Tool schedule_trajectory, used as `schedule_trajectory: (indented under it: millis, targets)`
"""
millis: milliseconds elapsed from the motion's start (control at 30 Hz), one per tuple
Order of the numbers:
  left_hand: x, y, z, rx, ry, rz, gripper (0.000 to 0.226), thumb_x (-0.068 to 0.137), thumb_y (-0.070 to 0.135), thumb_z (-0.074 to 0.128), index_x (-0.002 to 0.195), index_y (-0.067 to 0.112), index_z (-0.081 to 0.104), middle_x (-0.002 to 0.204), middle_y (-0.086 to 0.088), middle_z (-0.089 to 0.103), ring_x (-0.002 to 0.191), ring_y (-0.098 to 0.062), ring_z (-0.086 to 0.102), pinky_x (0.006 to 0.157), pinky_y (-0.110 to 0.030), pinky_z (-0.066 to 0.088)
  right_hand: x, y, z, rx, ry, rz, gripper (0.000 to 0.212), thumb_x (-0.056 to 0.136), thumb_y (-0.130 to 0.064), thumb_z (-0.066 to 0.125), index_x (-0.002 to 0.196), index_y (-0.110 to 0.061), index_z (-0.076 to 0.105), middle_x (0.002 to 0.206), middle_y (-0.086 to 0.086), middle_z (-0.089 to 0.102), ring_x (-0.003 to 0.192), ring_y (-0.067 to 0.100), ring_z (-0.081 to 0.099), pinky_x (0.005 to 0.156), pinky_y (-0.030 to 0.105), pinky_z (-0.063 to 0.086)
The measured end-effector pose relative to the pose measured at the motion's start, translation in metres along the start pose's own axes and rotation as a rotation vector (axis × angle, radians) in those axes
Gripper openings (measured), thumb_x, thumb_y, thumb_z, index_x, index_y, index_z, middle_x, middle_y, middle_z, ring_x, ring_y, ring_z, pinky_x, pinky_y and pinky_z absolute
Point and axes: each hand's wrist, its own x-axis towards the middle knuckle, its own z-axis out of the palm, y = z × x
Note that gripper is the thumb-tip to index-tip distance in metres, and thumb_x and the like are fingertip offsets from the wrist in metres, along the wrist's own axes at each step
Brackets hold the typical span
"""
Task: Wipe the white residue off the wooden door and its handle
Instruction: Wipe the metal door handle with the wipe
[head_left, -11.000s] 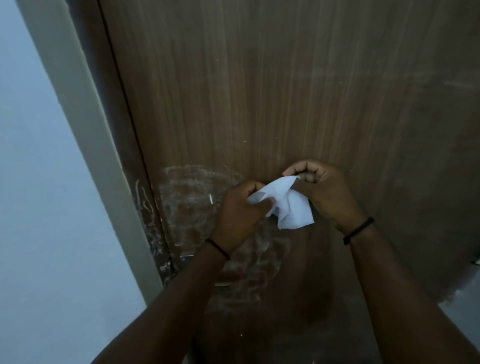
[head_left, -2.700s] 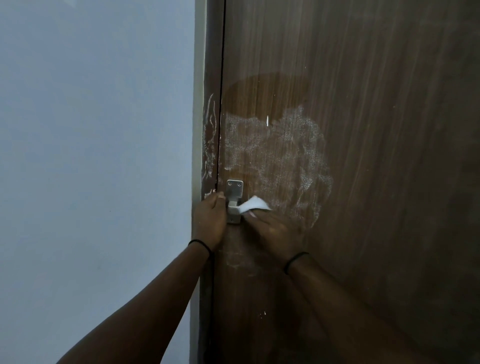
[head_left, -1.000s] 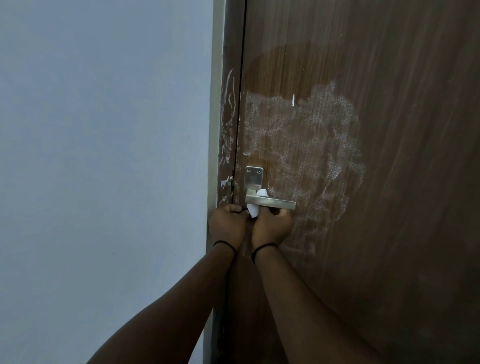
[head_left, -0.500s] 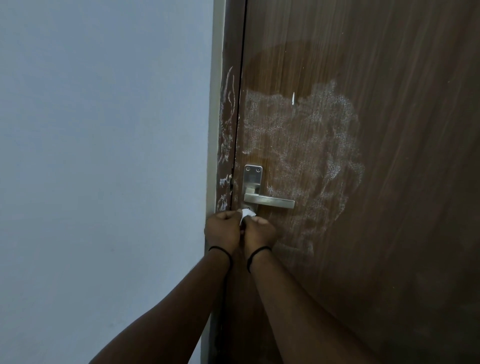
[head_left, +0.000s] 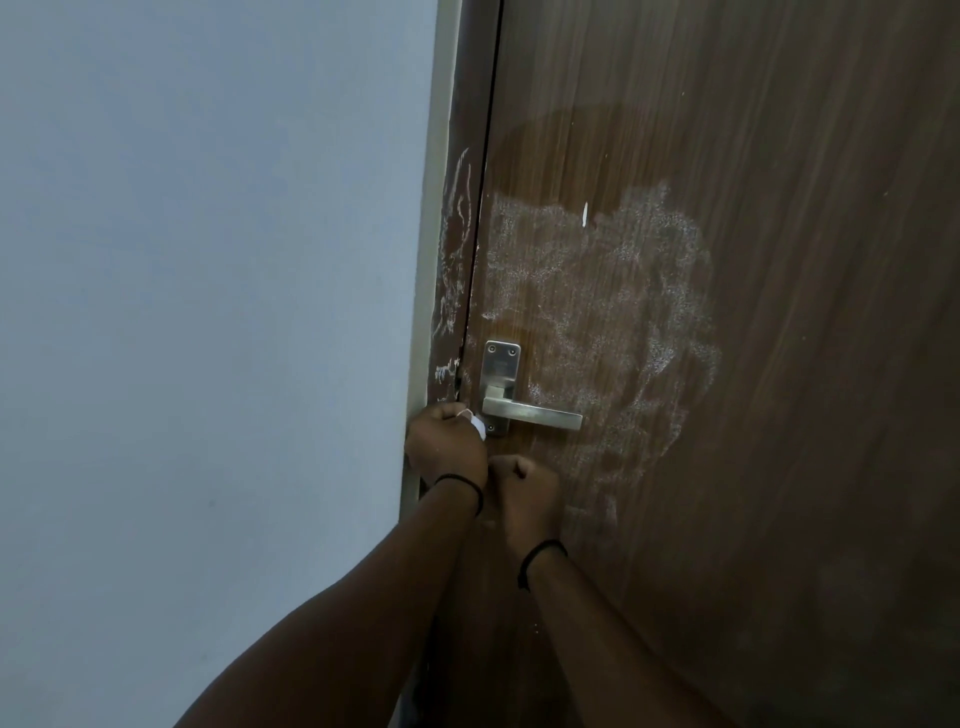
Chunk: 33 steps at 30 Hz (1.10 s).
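Observation:
A brown wooden door (head_left: 789, 395) fills the right side. A wide patch of white residue (head_left: 602, 306) spreads above and right of the silver lever handle (head_left: 537, 413) and its plate (head_left: 500, 364). My left hand (head_left: 445, 450) is at the door's edge just left of the handle and grips a small crumpled white tissue (head_left: 479, 427) against the plate's lower corner. My right hand (head_left: 527, 493) is a fist below the handle with nothing visible in it.
White scribbled streaks (head_left: 453, 270) run down the dark door frame left of the door's edge. A plain pale blue wall (head_left: 208, 312) takes up the left half of the view.
Half a second ago both hands pinched the tissue below the handle. Now the left hand alone holds it beside the plate, and the right hand has dropped lower and to the right.

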Motion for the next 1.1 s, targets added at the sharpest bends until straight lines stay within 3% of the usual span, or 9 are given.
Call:
schedule_trajectory:
  millis: [67, 167, 267, 367, 567, 733, 900, 1000, 1100]
  targets:
    - [0.000, 0.010, 0.002, -0.013, 0.030, 0.061, 0.019, 0.090, 0.007, 0.060, 0.100, 0.011, 0.075, 0.099, -0.004, 0.074, 0.084, -0.012, 0.062, 0.061, -0.011, 0.041, -0.001, 0.000, -0.005, -0.009, 0.002, -0.031, 0.027, 0.094, -0.019, 0.060, 0.072, -0.007, 0.070, 0.069, 0.014, 0.068, 0.069, 0.035, 0.065, 0.065, 0.049, 0.055]
    - [0.003, 0.031, 0.008, -0.014, 0.070, 0.169, 0.022, 0.093, 0.006, 0.054, 0.099, 0.010, 0.075, 0.103, -0.005, 0.073, 0.084, -0.010, 0.058, 0.065, -0.011, 0.041, -0.003, -0.003, -0.009, -0.002, -0.011, -0.063, 0.028, 0.093, -0.014, 0.056, 0.074, 0.002, 0.067, 0.073, 0.023, 0.066, 0.058, 0.033, 0.058, 0.058, 0.049, 0.055]
    - [0.011, 0.052, 0.012, -0.025, 0.076, 0.237, 0.021, 0.092, 0.006, 0.056, 0.097, 0.011, 0.076, 0.102, -0.003, 0.073, 0.085, -0.011, 0.061, 0.063, -0.011, 0.040, -0.006, -0.004, -0.013, 0.014, -0.047, -0.067, 0.028, 0.093, -0.013, 0.055, 0.072, -0.009, 0.071, 0.067, 0.010, 0.068, 0.059, 0.018, 0.063, 0.052, 0.036, 0.054]
    - [0.019, 0.057, 0.014, -0.052, 0.057, 0.321, 0.015, 0.089, 0.010, 0.063, 0.098, 0.010, 0.076, 0.100, -0.005, 0.074, 0.091, -0.015, 0.066, 0.076, -0.019, 0.046, -0.005, -0.004, -0.019, 0.021, -0.058, -0.074, 0.028, 0.095, -0.012, 0.054, 0.074, -0.019, 0.072, 0.067, -0.005, 0.068, 0.058, 0.005, 0.062, 0.048, 0.018, 0.047]
    - [0.007, 0.025, 0.009, -0.008, 0.008, 0.397, 0.015, 0.091, 0.017, 0.062, 0.096, 0.012, 0.076, 0.095, -0.002, 0.074, 0.090, -0.014, 0.066, 0.083, -0.030, 0.054, -0.007, 0.002, -0.019, -0.067, -0.051, -0.144, 0.034, 0.094, -0.017, 0.057, 0.063, -0.028, 0.064, 0.057, -0.010, 0.063, 0.053, 0.003, 0.059, 0.049, 0.017, 0.043]
    - [0.006, 0.026, 0.005, 0.046, -0.007, 0.274, 0.015, 0.090, 0.017, 0.065, 0.100, 0.014, 0.076, 0.099, -0.002, 0.074, 0.088, -0.013, 0.064, 0.076, -0.022, 0.046, -0.012, -0.003, -0.018, -0.127, -0.042, -0.262, 0.028, 0.093, -0.020, 0.057, 0.071, -0.036, 0.064, 0.069, -0.021, 0.065, 0.062, -0.001, 0.062, 0.049, 0.010, 0.042]
    - [0.012, 0.060, 0.007, 0.099, -0.028, 0.505, 0.017, 0.090, 0.012, 0.065, 0.103, 0.012, 0.076, 0.102, -0.001, 0.072, 0.085, -0.007, 0.060, 0.062, 0.004, 0.035, -0.010, -0.016, -0.025, -0.111, -0.015, -0.327, 0.020, 0.094, -0.022, 0.055, 0.080, -0.029, 0.068, 0.065, -0.010, 0.063, 0.062, 0.006, 0.060, 0.052, 0.023, 0.046]
    - [0.017, 0.065, 0.006, 0.188, -0.072, 0.608, 0.018, 0.091, 0.013, 0.064, 0.104, 0.013, 0.076, 0.106, -0.004, 0.069, 0.090, -0.012, 0.060, 0.067, -0.003, 0.034, -0.010, -0.027, -0.031, -0.094, 0.059, -0.404, 0.021, 0.095, -0.019, 0.056, 0.076, -0.018, 0.065, 0.059, 0.001, 0.056, 0.051, 0.009, 0.049, 0.050, 0.029, 0.043]
    - [0.015, 0.054, 0.002, 0.169, -0.061, 0.553, 0.018, 0.091, 0.018, 0.064, 0.105, 0.015, 0.075, 0.106, -0.002, 0.069, 0.092, -0.012, 0.061, 0.077, -0.015, 0.040, -0.008, -0.045, -0.039, -0.059, 0.163, -0.494, 0.014, 0.096, -0.021, 0.058, 0.089, -0.024, 0.070, 0.066, -0.018, 0.059, 0.066, -0.003, 0.058, 0.058, 0.009, 0.044]
